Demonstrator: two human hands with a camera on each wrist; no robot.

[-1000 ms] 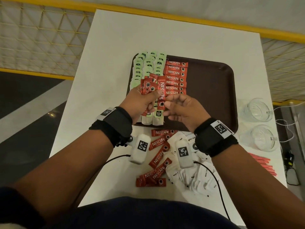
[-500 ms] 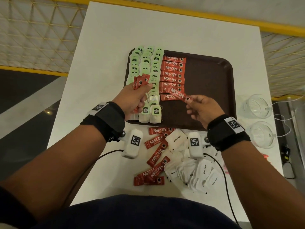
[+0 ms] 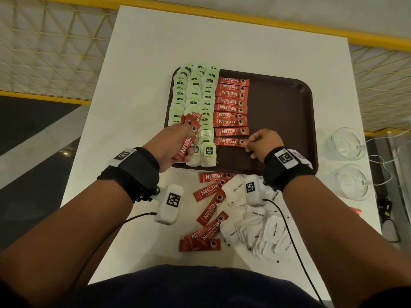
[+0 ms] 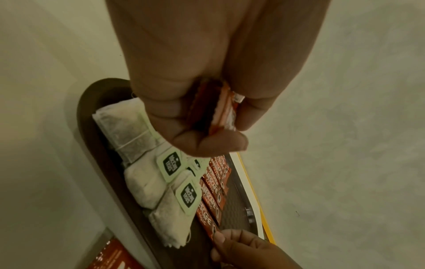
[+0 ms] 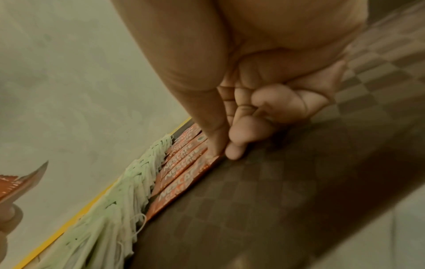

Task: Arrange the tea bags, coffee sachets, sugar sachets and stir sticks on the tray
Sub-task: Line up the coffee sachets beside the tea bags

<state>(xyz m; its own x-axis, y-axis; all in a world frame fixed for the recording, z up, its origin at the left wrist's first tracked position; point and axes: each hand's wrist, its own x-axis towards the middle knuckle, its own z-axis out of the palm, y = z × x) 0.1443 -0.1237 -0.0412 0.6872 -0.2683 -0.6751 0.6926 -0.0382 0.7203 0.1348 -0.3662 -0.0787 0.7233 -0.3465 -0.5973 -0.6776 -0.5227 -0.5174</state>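
Note:
A brown tray (image 3: 278, 121) carries three columns of green-tagged tea bags (image 3: 195, 94) on its left and, beside them, a column of red coffee sachets (image 3: 231, 101). My left hand (image 3: 173, 145) hovers over the nearest tea bags and grips a bundle of coffee sachets (image 3: 189, 132), which the left wrist view shows end-on (image 4: 218, 112). My right hand (image 3: 264, 143) pinches the right end of the nearest coffee sachet (image 3: 229, 141), which lies flat on the tray at the column's near end. In the right wrist view its fingertips (image 5: 220, 149) sit on that sachet (image 5: 184, 183).
On the white table in front of the tray lie several loose coffee sachets (image 3: 209, 210) and a heap of white sugar sachets (image 3: 262, 232). Two glass cups (image 3: 343, 143) stand to the right of the tray. Red stir sticks (image 3: 355, 210) peek out past my right forearm.
My right hand took one sachet from the left hand's bundle, carried it right and laid it at the near end of the coffee column. The left hand stayed put with its bundle.

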